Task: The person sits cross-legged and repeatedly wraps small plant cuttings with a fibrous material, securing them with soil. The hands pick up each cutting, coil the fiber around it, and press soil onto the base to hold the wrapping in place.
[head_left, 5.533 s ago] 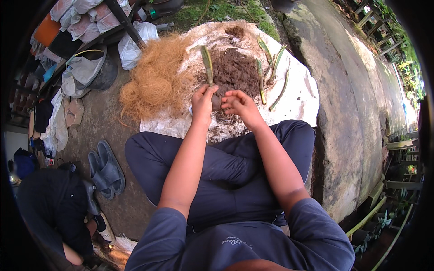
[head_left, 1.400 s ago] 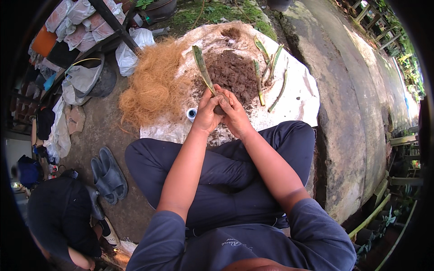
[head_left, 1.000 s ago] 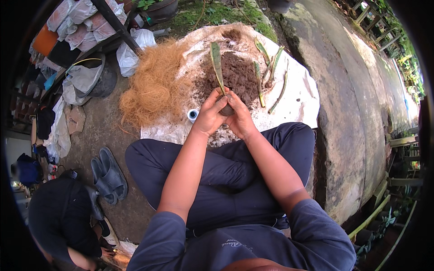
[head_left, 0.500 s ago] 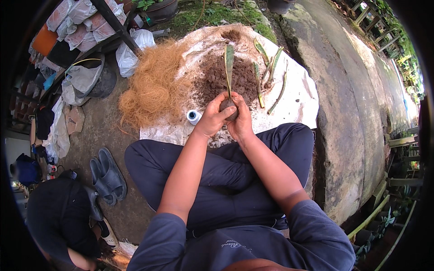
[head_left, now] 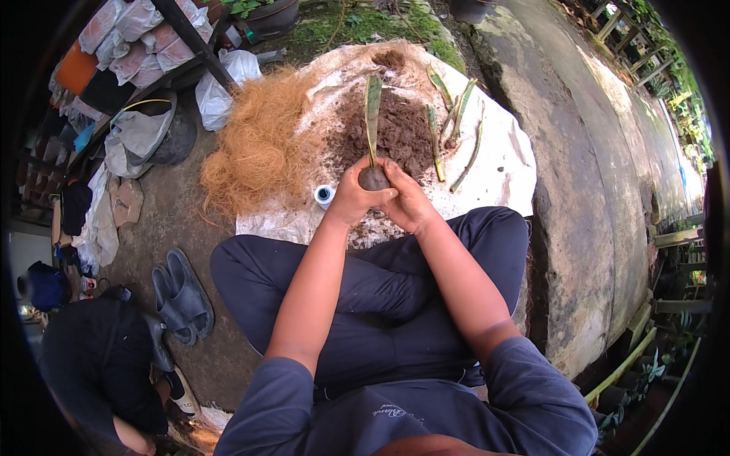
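Left hand (head_left: 354, 196) and right hand (head_left: 409, 201) grasp one leaf (head_left: 372, 110) in a rounded soil ball (head_left: 374, 179); unballed leaves (head_left: 461, 109) lie near the sheet's (head_left: 508, 173) right edge.

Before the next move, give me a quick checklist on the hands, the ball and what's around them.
1. Ball held by left hand and right hand: ok.
2. Held leaf stands out from the ball: ok.
3. A hand free: not ok, both on the ball.
4. Ball's underside intact: cannot tell, hidden.
5. Other leaves apart from the hands: ok.
6. Fibre apart from the hands: ok.
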{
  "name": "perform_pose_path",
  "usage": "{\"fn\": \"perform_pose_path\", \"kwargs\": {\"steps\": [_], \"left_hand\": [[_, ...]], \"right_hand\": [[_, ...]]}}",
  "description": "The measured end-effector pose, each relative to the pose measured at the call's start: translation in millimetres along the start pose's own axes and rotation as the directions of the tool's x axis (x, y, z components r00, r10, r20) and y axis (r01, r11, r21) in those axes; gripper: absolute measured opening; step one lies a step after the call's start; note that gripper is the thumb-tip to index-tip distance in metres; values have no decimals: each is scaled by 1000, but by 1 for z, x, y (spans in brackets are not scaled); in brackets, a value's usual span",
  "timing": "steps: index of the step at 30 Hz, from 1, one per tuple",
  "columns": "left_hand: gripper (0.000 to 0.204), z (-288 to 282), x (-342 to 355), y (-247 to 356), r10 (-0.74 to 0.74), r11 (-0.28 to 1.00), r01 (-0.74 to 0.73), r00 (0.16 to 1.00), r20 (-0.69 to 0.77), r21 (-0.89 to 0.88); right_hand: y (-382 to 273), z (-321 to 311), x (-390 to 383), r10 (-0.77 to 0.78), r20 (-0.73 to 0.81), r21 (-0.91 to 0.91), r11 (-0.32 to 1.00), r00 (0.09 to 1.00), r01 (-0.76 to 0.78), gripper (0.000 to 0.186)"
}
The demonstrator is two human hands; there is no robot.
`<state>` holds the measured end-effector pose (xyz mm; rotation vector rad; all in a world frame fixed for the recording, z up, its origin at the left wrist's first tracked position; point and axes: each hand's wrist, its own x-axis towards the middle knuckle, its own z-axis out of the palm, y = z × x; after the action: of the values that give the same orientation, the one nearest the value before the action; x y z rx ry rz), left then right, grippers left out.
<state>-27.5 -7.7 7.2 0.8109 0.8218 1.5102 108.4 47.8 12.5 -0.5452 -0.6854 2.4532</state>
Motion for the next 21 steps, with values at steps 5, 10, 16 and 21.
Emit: {"fn": "perform_pose_path", "kwargs": {"steps": [5, 10, 16, 21], "left_hand": [[45, -6, -2, 1, 12, 976, -36, 993, 114, 216], [46, 2, -8, 0, 59, 942, -86, 994, 93, 323], [46, 0, -9, -2, 40, 948, -62, 996, 75, 313], [44, -9, -8, -6, 47, 969, -60, 997, 58, 239]], "right_hand": [[-13, -9, -7, 164, 194, 74, 981, 967, -181, 47], [-20, -17, -5, 183, 196, -34, 983, 963, -180, 39], [-15, -7, -7, 105, 152, -91, 992, 983, -92, 34], [-11, -2, -5, 85, 111, -139, 988, 990, -69, 38]]}}
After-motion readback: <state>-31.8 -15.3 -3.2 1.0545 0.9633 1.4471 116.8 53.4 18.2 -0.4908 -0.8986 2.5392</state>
